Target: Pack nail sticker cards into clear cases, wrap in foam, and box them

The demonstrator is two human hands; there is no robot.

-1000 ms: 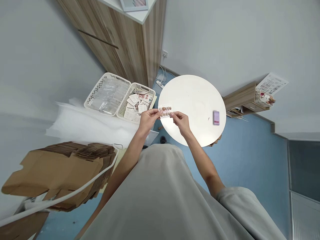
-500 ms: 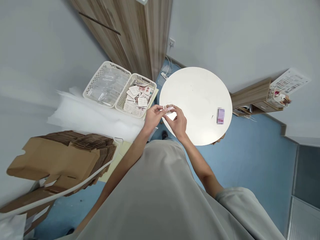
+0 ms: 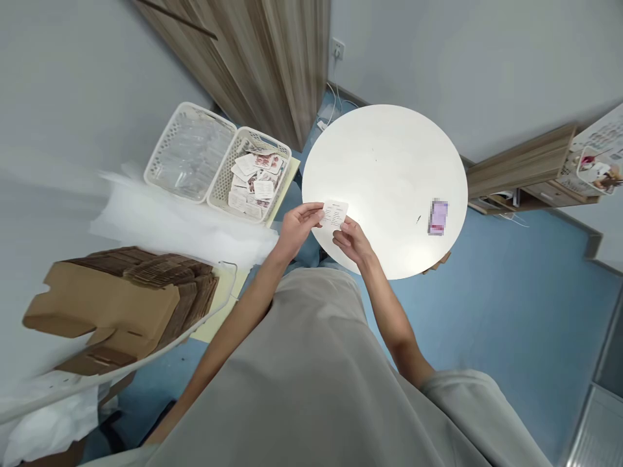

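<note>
Between my two hands is a small white card (image 3: 335, 213) with lines of print on the side that faces me; its other side is hidden. The fingers of my left hand (image 3: 300, 225) pinch its left edge. My right hand (image 3: 355, 240) grips its lower right corner between thumb and fingers. The card is held above the near left edge of a round white table (image 3: 389, 162). Left of my hands, a white basket (image 3: 217, 192) holds many similar cards, some with reddish-brown pieces on them.
Another white basket (image 3: 156, 150) holds clear plastic packages. White foam sheeting (image 3: 185, 224) and flattened cardboard boxes (image 3: 102, 298) lie at the left. A purple, pixelated item (image 3: 439, 217) is on the table's right side. A wooden cabinet (image 3: 263, 58) and a low shelf (image 3: 525, 162) stand behind.
The card has been turned over: rows of brownish round pieces showed before, printed text shows now. My right hand has shifted its grip. The view has moved, with the table appearing nearer.
</note>
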